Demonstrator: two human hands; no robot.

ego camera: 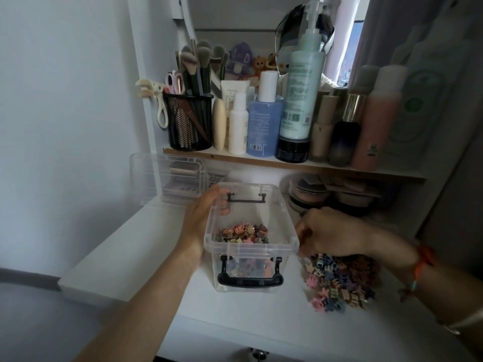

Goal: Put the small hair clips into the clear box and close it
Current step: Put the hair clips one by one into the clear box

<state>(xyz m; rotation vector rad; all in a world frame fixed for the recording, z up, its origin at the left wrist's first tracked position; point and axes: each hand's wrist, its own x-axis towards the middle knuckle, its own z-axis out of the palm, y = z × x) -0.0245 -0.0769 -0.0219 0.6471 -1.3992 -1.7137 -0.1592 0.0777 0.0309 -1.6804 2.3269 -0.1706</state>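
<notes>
A clear box (pixel 285 212) with black latch handles stands open on the white tabletop, with several small colourful hair clips (pixel 243 233) lying in its bottom. My left hand (pixel 202 215) grips the box's left wall, thumb over the rim and inside. A pile of loose small clips (pixel 339 280) lies on the table right of the box. My right hand (pixel 332 235) hovers over that pile beside the box's right corner, fingers curled downward; what they hold is hidden and blurred. No lid is on the box.
A shelf (pixel 287 163) above the tabletop carries bottles and a black mesh cup of brushes (pixel 190 121). Another clear container (pixel 170 178) sits at the back left. Round compacts (pixel 311 197) are stacked under the shelf at the back right.
</notes>
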